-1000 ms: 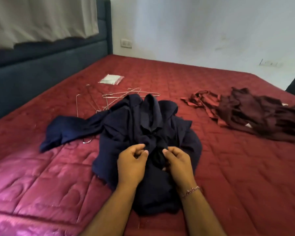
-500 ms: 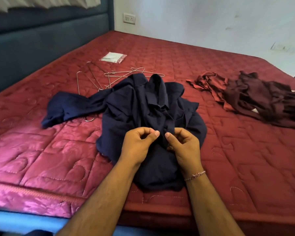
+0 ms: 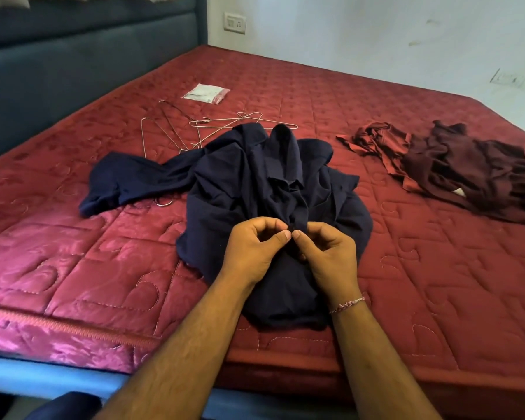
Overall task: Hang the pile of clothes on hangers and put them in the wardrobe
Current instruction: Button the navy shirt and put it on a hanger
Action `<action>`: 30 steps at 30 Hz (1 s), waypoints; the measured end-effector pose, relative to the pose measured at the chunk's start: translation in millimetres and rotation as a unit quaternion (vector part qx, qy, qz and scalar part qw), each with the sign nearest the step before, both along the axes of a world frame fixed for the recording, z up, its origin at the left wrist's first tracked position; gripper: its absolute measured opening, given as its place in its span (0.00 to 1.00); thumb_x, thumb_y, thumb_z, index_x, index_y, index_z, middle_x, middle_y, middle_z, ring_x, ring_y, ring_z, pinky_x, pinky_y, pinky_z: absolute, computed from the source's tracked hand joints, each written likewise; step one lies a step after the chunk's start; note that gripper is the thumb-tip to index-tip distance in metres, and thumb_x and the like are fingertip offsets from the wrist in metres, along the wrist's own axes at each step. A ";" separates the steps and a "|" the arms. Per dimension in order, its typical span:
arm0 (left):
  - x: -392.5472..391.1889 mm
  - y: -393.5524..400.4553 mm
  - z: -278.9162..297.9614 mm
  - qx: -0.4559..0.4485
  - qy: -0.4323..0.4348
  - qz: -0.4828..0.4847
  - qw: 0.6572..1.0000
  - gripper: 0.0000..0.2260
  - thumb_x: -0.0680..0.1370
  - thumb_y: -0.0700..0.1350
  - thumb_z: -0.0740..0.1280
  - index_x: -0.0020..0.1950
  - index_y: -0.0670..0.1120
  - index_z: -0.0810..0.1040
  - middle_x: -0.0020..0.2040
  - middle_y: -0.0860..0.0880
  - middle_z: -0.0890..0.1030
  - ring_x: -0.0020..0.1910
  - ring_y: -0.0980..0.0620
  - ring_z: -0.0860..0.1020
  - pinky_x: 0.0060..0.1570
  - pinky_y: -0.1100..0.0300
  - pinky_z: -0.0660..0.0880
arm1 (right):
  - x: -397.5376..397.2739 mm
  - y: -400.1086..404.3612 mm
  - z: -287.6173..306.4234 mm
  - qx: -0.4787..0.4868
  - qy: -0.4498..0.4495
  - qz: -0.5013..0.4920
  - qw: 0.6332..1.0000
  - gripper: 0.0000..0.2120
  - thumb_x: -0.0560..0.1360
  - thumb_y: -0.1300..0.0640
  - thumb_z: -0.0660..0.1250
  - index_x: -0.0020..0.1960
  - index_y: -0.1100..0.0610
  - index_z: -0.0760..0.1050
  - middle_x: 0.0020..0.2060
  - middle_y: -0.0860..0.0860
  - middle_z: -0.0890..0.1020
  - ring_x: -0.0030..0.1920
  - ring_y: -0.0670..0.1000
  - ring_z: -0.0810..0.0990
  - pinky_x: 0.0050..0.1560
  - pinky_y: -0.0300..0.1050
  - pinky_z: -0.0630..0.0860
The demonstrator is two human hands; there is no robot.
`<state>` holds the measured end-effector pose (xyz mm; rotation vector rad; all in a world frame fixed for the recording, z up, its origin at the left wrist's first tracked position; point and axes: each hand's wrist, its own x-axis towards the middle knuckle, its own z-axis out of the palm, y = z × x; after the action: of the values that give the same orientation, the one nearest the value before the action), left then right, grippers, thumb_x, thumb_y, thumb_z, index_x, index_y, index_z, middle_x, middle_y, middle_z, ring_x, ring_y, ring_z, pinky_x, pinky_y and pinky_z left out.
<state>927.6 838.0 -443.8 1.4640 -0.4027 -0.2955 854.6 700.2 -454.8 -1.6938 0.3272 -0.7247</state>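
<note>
Thin silver wire hangers [image 3: 194, 128] lie far-left on the red quilted mattress [image 3: 406, 283]; nearer, the crumpled navy-blue shirt [image 3: 255, 177] — left hand [image 3: 252, 250] and right hand [image 3: 331, 253] both pinching its front — maroon clothes [image 3: 455, 171] heaped right.

No legible text, label, brand, number or sign in head view. Small plastic packet [image 3: 206, 93] on mattress [image 3: 406, 268]: white with red edge, any print too small to read. Wall switch plate [image 3: 234, 23]: sockets and switches only, markings not resolvable. Second wall plate [image 3: 511, 78]: blurred, nothing readable. Navy garment [image 3: 255, 177]: no tag visible.
</note>
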 end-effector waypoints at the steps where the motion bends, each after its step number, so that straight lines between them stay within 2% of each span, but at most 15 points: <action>1: -0.9 -0.4 0.1 0.005 -0.002 0.012 1.000 0.05 0.76 0.37 0.76 0.44 0.47 0.85 0.40 0.52 0.86 0.41 0.58 0.83 0.46 0.64 0.80 | -0.1 0.4 -0.2 -0.008 0.000 0.000 1.000 0.03 0.75 0.62 0.77 0.48 0.57 0.85 0.40 0.52 0.87 0.38 0.47 0.82 0.43 0.46 0.79; 4: -0.9 -2.7 -0.7 0.016 -0.004 0.053 0.998 0.07 0.74 0.37 0.77 0.41 0.49 0.85 0.38 0.50 0.86 0.38 0.57 0.82 0.42 0.63 0.80 | 0.4 1.4 -2.1 -0.047 0.005 -0.009 0.999 0.04 0.74 0.62 0.78 0.47 0.56 0.85 0.41 0.50 0.87 0.42 0.47 0.84 0.48 0.46 0.82; 7: -0.4 -4.2 -1.6 0.014 0.004 0.074 0.997 0.06 0.73 0.38 0.77 0.40 0.49 0.85 0.38 0.46 0.86 0.36 0.56 0.81 0.40 0.62 0.79 | 1.8 3.5 -2.2 -0.076 0.011 -0.018 0.997 0.05 0.75 0.64 0.76 0.47 0.54 0.85 0.41 0.49 0.87 0.42 0.46 0.84 0.49 0.47 0.82; 12: 2.3 -5.7 -6.0 0.022 0.007 0.083 0.996 0.05 0.74 0.41 0.78 0.40 0.49 0.86 0.37 0.47 0.86 0.37 0.53 0.83 0.41 0.59 0.79 | 0.0 8.3 3.0 -0.056 0.019 -0.001 0.998 0.13 0.77 0.76 0.64 0.51 0.62 0.83 0.37 0.55 0.85 0.33 0.44 0.83 0.39 0.34 0.79; 17: 2.9 -5.3 -2.4 0.018 0.031 0.046 0.998 0.05 0.75 0.41 0.76 0.40 0.47 0.86 0.36 0.50 0.86 0.35 0.55 0.82 0.40 0.59 0.79 | 2.7 8.4 0.5 -0.040 0.009 -0.014 0.999 0.07 0.77 0.73 0.69 0.54 0.68 0.82 0.46 0.61 0.86 0.35 0.47 0.85 0.40 0.38 0.81; 21: 5.9 -5.8 -3.4 0.023 0.037 0.021 0.999 0.08 0.77 0.40 0.73 0.38 0.49 0.84 0.34 0.51 0.84 0.33 0.58 0.80 0.37 0.63 0.77 | 3.4 10.5 0.4 -0.042 -0.005 -0.007 0.999 0.08 0.76 0.74 0.70 0.55 0.70 0.82 0.46 0.62 0.86 0.40 0.46 0.85 0.40 0.37 0.81; 25: 8.7 -4.9 -6.0 0.024 0.040 -0.004 0.999 0.08 0.79 0.40 0.72 0.40 0.48 0.84 0.35 0.52 0.84 0.35 0.59 0.80 0.41 0.62 0.78 | 3.5 11.4 -0.6 -0.075 0.007 -0.025 0.997 0.09 0.76 0.72 0.71 0.53 0.63 0.83 0.46 0.58 0.86 0.41 0.45 0.85 0.40 0.36 0.81; 28: 9.6 -2.9 -6.7 0.019 0.045 -0.017 0.999 0.10 0.80 0.39 0.70 0.41 0.48 0.84 0.36 0.52 0.84 0.36 0.59 0.81 0.43 0.60 0.80 | 6.5 12.1 -1.8 -0.167 0.007 -0.055 0.984 0.09 0.75 0.66 0.75 0.53 0.55 0.84 0.47 0.52 0.86 0.44 0.47 0.85 0.45 0.39 0.81; 30: 10.7 -0.7 -7.3 0.015 0.049 -0.014 0.999 0.10 0.81 0.39 0.70 0.40 0.49 0.84 0.37 0.50 0.85 0.37 0.58 0.81 0.43 0.59 0.79 | 9.4 17.4 -2.0 -0.221 0.000 -0.076 0.972 0.09 0.74 0.62 0.75 0.52 0.54 0.84 0.45 0.48 0.86 0.44 0.45 0.84 0.45 0.36 0.79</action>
<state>938.3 837.3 -451.1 1.4674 -0.3408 -0.3962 863.9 717.6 -456.8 -2.1046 0.3133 -0.9619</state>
